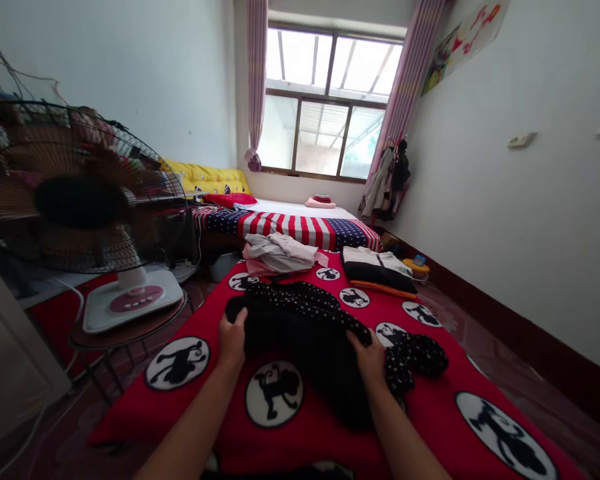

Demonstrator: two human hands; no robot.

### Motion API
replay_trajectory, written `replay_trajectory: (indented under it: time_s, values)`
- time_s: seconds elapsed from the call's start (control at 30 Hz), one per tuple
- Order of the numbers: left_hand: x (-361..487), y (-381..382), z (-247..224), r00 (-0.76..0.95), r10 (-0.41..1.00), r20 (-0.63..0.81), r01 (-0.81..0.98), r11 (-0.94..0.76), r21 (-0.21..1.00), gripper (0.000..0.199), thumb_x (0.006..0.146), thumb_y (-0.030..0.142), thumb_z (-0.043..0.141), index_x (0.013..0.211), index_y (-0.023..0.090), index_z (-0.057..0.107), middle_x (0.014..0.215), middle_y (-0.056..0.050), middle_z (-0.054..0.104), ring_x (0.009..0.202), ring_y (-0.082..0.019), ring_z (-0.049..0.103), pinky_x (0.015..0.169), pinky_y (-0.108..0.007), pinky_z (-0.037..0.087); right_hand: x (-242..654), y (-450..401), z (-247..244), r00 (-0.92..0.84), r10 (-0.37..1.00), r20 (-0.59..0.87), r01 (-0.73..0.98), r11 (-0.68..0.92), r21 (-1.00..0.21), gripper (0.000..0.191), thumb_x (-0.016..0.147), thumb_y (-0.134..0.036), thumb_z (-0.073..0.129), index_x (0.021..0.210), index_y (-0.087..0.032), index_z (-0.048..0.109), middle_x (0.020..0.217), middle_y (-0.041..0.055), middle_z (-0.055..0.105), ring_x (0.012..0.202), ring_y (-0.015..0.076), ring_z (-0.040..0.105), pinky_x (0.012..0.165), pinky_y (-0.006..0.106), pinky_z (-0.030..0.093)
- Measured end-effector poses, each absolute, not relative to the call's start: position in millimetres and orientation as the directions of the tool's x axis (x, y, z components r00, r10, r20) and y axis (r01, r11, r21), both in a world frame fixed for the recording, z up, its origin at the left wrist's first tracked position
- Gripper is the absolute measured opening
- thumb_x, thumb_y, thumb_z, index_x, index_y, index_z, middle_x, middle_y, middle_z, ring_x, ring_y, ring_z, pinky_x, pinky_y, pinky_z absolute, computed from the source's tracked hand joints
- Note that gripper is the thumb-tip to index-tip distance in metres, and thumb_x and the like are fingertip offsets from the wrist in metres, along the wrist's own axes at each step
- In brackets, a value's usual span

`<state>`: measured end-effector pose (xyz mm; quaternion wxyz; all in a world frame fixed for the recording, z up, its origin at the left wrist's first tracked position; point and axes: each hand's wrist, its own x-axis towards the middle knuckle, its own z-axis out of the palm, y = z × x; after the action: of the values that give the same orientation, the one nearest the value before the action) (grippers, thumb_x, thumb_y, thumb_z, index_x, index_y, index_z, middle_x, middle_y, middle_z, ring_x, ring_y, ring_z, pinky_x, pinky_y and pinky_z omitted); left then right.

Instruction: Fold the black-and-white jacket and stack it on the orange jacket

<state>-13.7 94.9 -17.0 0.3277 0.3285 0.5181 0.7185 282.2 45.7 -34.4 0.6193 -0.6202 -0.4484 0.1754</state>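
A black garment (300, 340) with white-dotted parts lies spread and rumpled over a red cover (220, 413) printed with black monkeys in white circles. My left hand (233, 337) is closed on the garment's left edge, thumb uppermost. On the right, my right hand (367, 353) grips it where the plain black cloth meets the dotted cloth. A dotted end of the garment bunches up to the right of that hand. Both hands' fingertips are partly hidden by the fabric.
Beyond the garment sit a loose heap of pale clothes (283, 253) and a folded stack (377, 270). A fan (80, 200) stands on a round stool (130, 330) at the left. Farther back is a bed with a striped, starred cover (290, 227) below the window (330, 100).
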Motion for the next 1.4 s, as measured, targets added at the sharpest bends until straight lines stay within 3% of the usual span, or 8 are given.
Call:
replay_trajectory:
  time_s: [0.2, 0.3, 0.4, 0.77, 0.9, 1.03, 1.17, 1.4]
  values:
    - [-78.8, 82.6, 28.0, -0.132, 0.948, 0.289, 0.21, -0.259, 0.943, 0.039, 0.061, 0.039, 0.068, 0.092, 0.015, 0.07, 0.087, -0.006, 0.072, 0.085, -0.027, 0.065, 0.08, -0.035, 0.051, 321.2, 28.4, -15.1, 0.826, 0.489, 0.279, 0.193, 0.219, -0.956, 0.048, 0.056, -0.053, 0.073, 0.085, -0.015, 0.066, 0.085, 0.0069, 0.07, 0.084, 0.0258, 0.062, 0.08, 0.038, 0.048]
    - [-87.2, 51.8, 31.4, 0.378, 0.925, 0.028, 0.453, -0.211, 0.866, 0.02, 0.061, 0.033, 0.067, 0.074, 0.018, 0.071, 0.075, -0.002, 0.071, 0.074, -0.024, 0.064, 0.068, -0.029, 0.05, 356.8, 11.9, -4.9, 0.8, 0.514, 0.31, 0.215, 0.237, -0.947, 0.043, 0.051, -0.045, 0.076, 0.082, -0.017, 0.066, 0.08, 0.0039, 0.069, 0.08, 0.0241, 0.062, 0.078, 0.038, 0.048]
    - [-88.3, 27.6, 37.5, 0.536, 0.835, -0.128, 0.564, -0.242, 0.789, 0.019, 0.059, 0.03, 0.073, 0.076, 0.022, 0.073, 0.08, 0.0, 0.072, 0.078, -0.022, 0.066, 0.068, -0.025, 0.05, 393.0, -3.5, -2.4, 0.739, 0.654, 0.159, 0.077, 0.152, -0.985, 0.04, 0.047, -0.038, 0.076, 0.081, -0.019, 0.067, 0.075, 0.0023, 0.069, 0.07, 0.0225, 0.063, 0.067, 0.035, 0.051]
    - [-23.2, 40.9, 39.8, 0.23, 0.918, 0.323, 0.434, -0.394, 0.81, 0.046, 0.069, 0.034, 0.072, 0.113, 0.022, 0.067, 0.11, -0.01, 0.067, 0.089, -0.026, 0.066, 0.073, -0.036, 0.055, 397.4, -3.9, 28.5, 0.445, 0.822, 0.357, 0.733, -0.105, -0.672, 0.03, 0.065, -0.041, 0.063, 0.088, -0.024, 0.074, 0.088, 0.008, 0.073, 0.085, 0.0315, 0.065, 0.077, 0.044, 0.048]
    - [10.3, 20.8, 43.8, 0.228, 0.818, 0.528, 0.367, -0.575, 0.732, 0.087, 0.062, 0.03, 0.079, 0.141, 0.03, 0.042, 0.144, -0.01, 0.044, 0.124, -0.031, 0.05, 0.096, -0.043, 0.049, 309.8, -14.8, 64.7, 0.298, 0.69, 0.66, 0.736, 0.274, -0.619, 0.031, 0.073, -0.024, 0.054, 0.1, -0.021, 0.07, 0.099, 0.0071, 0.07, 0.094, 0.0259, 0.063, 0.087, 0.04, 0.047]
    - [29.4, -0.6, 46.7, 0.298, 0.681, 0.669, 0.258, -0.732, 0.631, 0.099, 0.053, 0.031, 0.084, 0.141, 0.026, 0.041, 0.147, -0.014, 0.04, 0.135, -0.037, 0.037, 0.109, -0.049, 0.035, 216.8, -41.4, 74.6, -0.236, 0.772, 0.591, 0.334, 0.635, -0.696, 0.049, 0.073, -0.004, 0.047, 0.113, -0.027, 0.065, 0.109, 0.0024, 0.066, 0.102, 0.0172, 0.061, 0.089, 0.03, 0.049]
    - [1.0, 8.1, 46.1, 0.227, 0.819, 0.527, 0.382, -0.573, 0.726, 0.055, 0.061, 0.025, 0.068, 0.116, 0.028, 0.06, 0.104, -0.005, 0.069, 0.097, -0.03, 0.065, 0.091, -0.042, 0.051, 200.4, -49.9, 56.4, -0.295, 0.793, 0.533, 0.2, 0.597, -0.777, 0.046, 0.08, -0.008, 0.051, 0.12, -0.028, 0.061, 0.126, 0.0038, 0.06, 0.116, 0.018, 0.056, 0.085, 0.028, 0.052]
    - [-141.5, 83.6, 39.5, -0.434, 0.756, 0.491, 0.775, 0.034, 0.632, 0.046, 0.07, 0.032, 0.06, 0.116, 0.024, 0.055, 0.102, -0.005, 0.064, 0.098, -0.03, 0.061, 0.086, -0.047, 0.049, 293.2, -47.9, 2.6, 0.061, 0.913, 0.403, 0.664, 0.264, -0.699, 0.014, 0.083, -0.032, 0.058, 0.086, -0.024, 0.07, 0.09, 0.0036, 0.071, 0.089, 0.023, 0.066, 0.082, 0.036, 0.051]
